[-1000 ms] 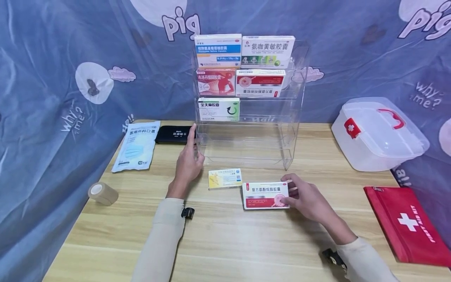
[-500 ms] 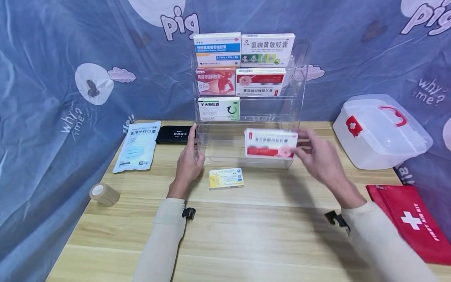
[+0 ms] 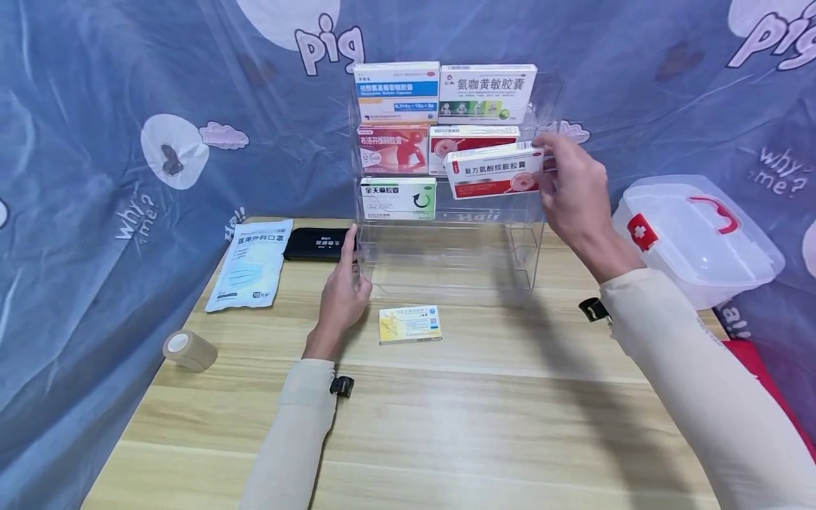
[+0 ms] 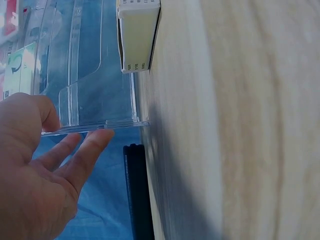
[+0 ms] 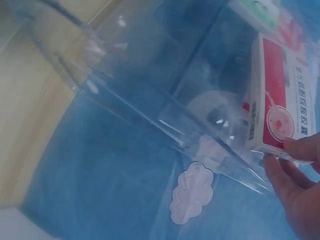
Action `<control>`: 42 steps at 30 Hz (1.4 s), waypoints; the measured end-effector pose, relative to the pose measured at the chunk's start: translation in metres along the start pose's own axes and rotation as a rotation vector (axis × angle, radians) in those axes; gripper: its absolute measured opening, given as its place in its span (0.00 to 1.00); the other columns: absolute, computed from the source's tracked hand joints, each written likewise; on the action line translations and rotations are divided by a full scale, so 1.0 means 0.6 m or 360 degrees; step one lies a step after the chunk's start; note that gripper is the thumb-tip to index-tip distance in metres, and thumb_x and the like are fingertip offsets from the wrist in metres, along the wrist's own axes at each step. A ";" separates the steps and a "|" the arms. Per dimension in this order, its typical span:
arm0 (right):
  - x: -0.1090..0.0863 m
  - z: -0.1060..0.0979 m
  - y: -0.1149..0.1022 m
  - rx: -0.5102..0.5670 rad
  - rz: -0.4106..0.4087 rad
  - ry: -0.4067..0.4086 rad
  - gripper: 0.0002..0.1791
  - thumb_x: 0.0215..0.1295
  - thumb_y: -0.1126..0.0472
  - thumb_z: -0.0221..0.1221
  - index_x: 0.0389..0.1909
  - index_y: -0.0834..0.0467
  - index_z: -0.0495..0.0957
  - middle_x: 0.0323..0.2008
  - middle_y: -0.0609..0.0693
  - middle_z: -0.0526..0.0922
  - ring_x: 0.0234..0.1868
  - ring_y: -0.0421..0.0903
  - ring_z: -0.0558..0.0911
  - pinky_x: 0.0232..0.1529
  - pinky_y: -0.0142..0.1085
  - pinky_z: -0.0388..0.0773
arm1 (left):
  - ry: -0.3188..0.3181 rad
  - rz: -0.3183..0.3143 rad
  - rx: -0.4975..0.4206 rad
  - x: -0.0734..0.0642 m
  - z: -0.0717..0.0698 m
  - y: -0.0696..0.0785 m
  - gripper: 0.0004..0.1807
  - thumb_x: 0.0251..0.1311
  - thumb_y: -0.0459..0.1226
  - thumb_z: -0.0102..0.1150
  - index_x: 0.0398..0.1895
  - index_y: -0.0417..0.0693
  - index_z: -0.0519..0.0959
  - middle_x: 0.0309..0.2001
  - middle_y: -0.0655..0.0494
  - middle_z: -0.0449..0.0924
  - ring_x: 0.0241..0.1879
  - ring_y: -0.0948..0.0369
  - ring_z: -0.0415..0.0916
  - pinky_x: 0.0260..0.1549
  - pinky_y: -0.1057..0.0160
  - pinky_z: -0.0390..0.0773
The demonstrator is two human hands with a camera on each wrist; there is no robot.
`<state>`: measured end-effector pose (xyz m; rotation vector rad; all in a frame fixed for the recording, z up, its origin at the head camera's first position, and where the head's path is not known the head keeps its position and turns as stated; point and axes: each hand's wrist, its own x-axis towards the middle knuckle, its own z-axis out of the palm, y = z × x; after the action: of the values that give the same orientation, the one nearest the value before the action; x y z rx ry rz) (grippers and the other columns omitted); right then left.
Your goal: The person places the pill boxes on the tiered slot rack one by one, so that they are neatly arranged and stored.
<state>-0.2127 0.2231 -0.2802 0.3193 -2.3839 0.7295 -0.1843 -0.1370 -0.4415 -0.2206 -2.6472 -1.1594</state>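
Observation:
My right hand (image 3: 576, 188) pinches the right end of a red-and-white medicine box (image 3: 494, 170), thumb on its front and fingers behind. The box is raised, slightly tilted, in front of the clear display rack (image 3: 446, 273), overlapping a similar red-and-white box (image 3: 440, 145) in the second row. In the right wrist view the held medicine box (image 5: 275, 95) shows its printed front near the clear side panel. My left hand (image 3: 341, 297) holds the rack's lower left side; in the left wrist view, thumb and fingers lie either side of the clear panel (image 4: 95, 125).
Other medicine boxes fill the top row, with a pink box (image 3: 394, 150) and a green-and-white box (image 3: 398, 198) below. A yellow-and-white box (image 3: 410, 324) lies before the rack. Around are a mask packet (image 3: 248, 265), black case (image 3: 312, 244), tape roll (image 3: 190, 350) and first-aid box (image 3: 701, 241).
My right hand has lifted the red-and-white medicine box from the table up to the rack's second and third rows. The left hand has stayed at the rack's side.

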 end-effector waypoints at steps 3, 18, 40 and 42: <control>0.001 0.013 0.006 -0.0080 -0.0011 -0.0065 0.24 0.72 0.75 0.60 0.66 0.61 0.76 0.59 0.69 0.85 0.61 0.68 0.84 0.64 0.65 0.79 | 0.0006 0.0012 0.0001 0.000 0.001 0.000 0.60 0.64 0.23 0.56 0.89 0.77 0.39 0.73 0.42 0.78 0.38 0.43 0.83 0.26 0.56 0.76; -0.027 0.055 0.016 -0.0330 0.0006 -0.0301 0.22 0.76 0.68 0.59 0.68 0.58 0.73 0.54 0.71 0.86 0.53 0.75 0.83 0.51 0.71 0.79 | -0.0004 -0.0018 0.0015 0.001 0.001 0.001 0.61 0.64 0.23 0.57 0.88 0.81 0.38 0.74 0.46 0.78 0.49 0.43 0.86 0.28 0.55 0.77; -0.126 0.111 -0.048 -0.0140 -0.0319 -0.0361 0.18 0.67 0.69 0.66 0.57 0.66 0.80 0.53 0.68 0.82 0.48 0.63 0.82 0.55 0.57 0.82 | 0.0010 -0.0024 0.0017 0.001 0.004 0.000 0.63 0.63 0.22 0.58 0.88 0.79 0.38 0.74 0.43 0.77 0.38 0.43 0.82 0.31 0.51 0.82; -0.152 0.130 -0.064 -0.0094 -0.0240 -0.0566 0.11 0.71 0.64 0.67 0.50 0.63 0.83 0.47 0.62 0.85 0.43 0.58 0.84 0.52 0.53 0.86 | 0.0017 -0.0027 0.0017 0.001 0.004 -0.001 0.63 0.63 0.22 0.58 0.88 0.79 0.38 0.74 0.43 0.77 0.37 0.42 0.83 0.31 0.50 0.82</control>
<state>-0.1649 0.1512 -0.3724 0.6424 -2.6695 0.5688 -0.1855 -0.1355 -0.4431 -0.1901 -2.6504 -1.1479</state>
